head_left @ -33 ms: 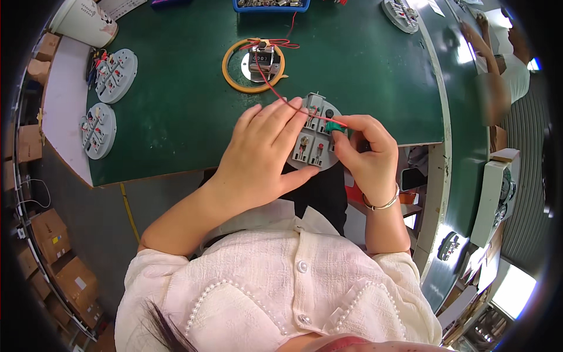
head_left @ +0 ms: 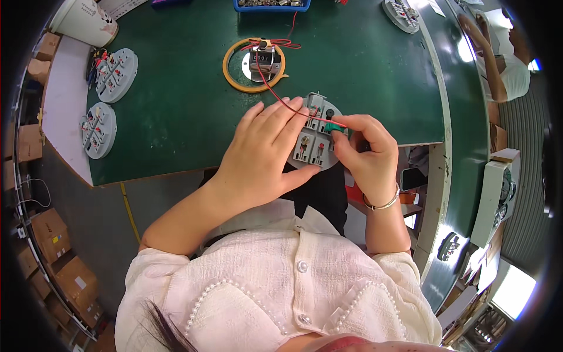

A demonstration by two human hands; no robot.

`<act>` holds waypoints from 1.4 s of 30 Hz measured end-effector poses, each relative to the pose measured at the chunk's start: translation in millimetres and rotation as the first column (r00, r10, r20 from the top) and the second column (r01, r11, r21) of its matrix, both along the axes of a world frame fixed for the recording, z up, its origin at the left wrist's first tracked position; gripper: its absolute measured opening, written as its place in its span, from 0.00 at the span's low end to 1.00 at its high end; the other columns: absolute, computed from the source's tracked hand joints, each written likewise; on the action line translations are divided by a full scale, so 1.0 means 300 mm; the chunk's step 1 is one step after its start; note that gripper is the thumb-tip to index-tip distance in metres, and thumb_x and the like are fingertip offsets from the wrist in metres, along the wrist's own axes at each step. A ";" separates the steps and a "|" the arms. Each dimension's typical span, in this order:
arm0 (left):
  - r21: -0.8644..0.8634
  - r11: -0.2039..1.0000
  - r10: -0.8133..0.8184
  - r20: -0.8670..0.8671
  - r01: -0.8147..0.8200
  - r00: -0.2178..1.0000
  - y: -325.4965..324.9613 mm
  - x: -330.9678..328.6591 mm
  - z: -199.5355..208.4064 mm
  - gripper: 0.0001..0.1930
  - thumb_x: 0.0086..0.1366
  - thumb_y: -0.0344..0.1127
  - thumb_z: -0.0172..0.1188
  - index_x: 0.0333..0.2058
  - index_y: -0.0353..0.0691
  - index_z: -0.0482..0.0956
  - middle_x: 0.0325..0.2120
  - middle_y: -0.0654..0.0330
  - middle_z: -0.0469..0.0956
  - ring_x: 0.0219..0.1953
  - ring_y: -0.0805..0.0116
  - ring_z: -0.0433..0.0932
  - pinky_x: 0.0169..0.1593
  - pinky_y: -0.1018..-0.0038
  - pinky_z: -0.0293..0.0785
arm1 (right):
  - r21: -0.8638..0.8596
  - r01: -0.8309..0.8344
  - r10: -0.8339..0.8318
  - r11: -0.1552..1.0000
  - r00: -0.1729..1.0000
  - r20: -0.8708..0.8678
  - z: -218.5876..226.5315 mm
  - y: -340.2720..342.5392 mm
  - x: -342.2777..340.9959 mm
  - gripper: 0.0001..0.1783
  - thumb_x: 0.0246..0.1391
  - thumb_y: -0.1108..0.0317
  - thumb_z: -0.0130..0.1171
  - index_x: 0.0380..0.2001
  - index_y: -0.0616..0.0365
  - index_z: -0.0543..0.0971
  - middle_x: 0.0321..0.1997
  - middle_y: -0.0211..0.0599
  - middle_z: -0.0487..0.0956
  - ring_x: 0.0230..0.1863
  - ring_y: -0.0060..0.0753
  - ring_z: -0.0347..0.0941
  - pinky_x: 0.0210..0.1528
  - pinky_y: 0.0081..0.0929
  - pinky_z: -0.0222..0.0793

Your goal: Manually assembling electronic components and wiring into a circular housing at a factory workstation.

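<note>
A round grey base [head_left: 298, 159] with raised square compartments sits at the table's near edge, with small metal and red parts in it. My left hand [head_left: 258, 152] spans its left side, fingers stretched along the far compartments and thumb at the near rim, holding it. At the base's right, my right hand [head_left: 366, 146] pinches a small green piece [head_left: 334, 127] between thumb and index finger; its exact kind is partly hidden. A thin red wire [head_left: 281, 98] runs over my left fingertips to my right fingers. Beyond lies a mechanical counter [head_left: 263, 58] inside a yellow ring [head_left: 227, 73].
Two similar grey bases [head_left: 117, 76] lie at the table's left, near a white paper cup [head_left: 85, 23]. A blue tray [head_left: 272, 9] of small metal parts stands at the far edge. Another base [head_left: 400, 14] is at the far right; a co-worker [head_left: 507, 70] is beyond it.
The co-worker's arm at the right has shifted. My hands and the base have hardly moved.
</note>
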State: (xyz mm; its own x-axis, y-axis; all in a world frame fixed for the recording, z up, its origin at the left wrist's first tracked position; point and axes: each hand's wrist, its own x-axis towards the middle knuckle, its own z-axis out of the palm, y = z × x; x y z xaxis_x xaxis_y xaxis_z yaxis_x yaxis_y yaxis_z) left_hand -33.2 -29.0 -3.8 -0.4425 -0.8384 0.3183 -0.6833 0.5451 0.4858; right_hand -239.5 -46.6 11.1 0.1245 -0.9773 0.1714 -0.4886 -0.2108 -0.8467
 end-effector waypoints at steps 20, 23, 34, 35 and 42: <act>0.036 0.999 -0.004 -0.154 0.010 0.988 -0.005 -0.016 -0.034 0.52 0.50 0.48 0.73 0.67 0.33 0.54 0.62 0.47 0.65 0.64 0.50 0.65 0.67 0.55 0.59 | -0.246 -0.080 0.049 0.966 0.990 -0.131 -0.026 -0.007 0.060 0.15 0.44 0.80 0.66 0.39 0.58 0.84 0.32 0.31 0.80 0.23 0.17 0.70 0.23 0.16 0.64; 0.008 1.000 0.015 -0.161 -0.014 0.987 -0.007 -0.015 -0.038 0.52 0.47 0.47 0.75 0.66 0.32 0.56 0.61 0.47 0.67 0.63 0.51 0.67 0.65 0.54 0.62 | -0.240 -0.098 0.065 0.966 0.987 -0.144 -0.020 -0.008 0.058 0.16 0.46 0.83 0.64 0.40 0.60 0.84 0.33 0.29 0.80 0.24 0.11 0.67 0.23 0.12 0.62; 0.017 1.000 -0.004 -0.148 0.006 0.989 -0.005 -0.012 -0.045 0.51 0.50 0.47 0.72 0.67 0.32 0.53 0.62 0.46 0.64 0.64 0.49 0.65 0.67 0.55 0.59 | -0.227 -0.167 0.142 0.959 0.982 -0.125 -0.032 0.098 0.057 0.17 0.42 0.81 0.67 0.39 0.57 0.84 0.32 0.33 0.80 0.23 0.22 0.73 0.22 0.17 0.67; 0.016 1.000 -0.002 -0.146 0.004 0.989 -0.005 -0.012 -0.045 0.51 0.50 0.47 0.72 0.67 0.32 0.53 0.62 0.45 0.64 0.64 0.49 0.65 0.67 0.55 0.59 | -0.228 -0.165 0.139 0.960 0.982 -0.124 -0.031 0.098 0.057 0.17 0.42 0.81 0.67 0.39 0.57 0.84 0.32 0.33 0.80 0.23 0.22 0.73 0.22 0.17 0.67; -0.022 1.000 0.004 -0.119 -0.006 0.993 -0.003 -0.016 -0.035 0.44 0.50 0.46 0.73 0.64 0.42 0.63 0.63 0.48 0.64 0.64 0.48 0.65 0.64 0.52 0.63 | -0.112 -0.106 0.097 0.988 0.992 -0.082 0.008 0.098 0.002 0.16 0.42 0.85 0.66 0.38 0.60 0.83 0.34 0.31 0.80 0.24 0.11 0.69 0.23 0.12 0.62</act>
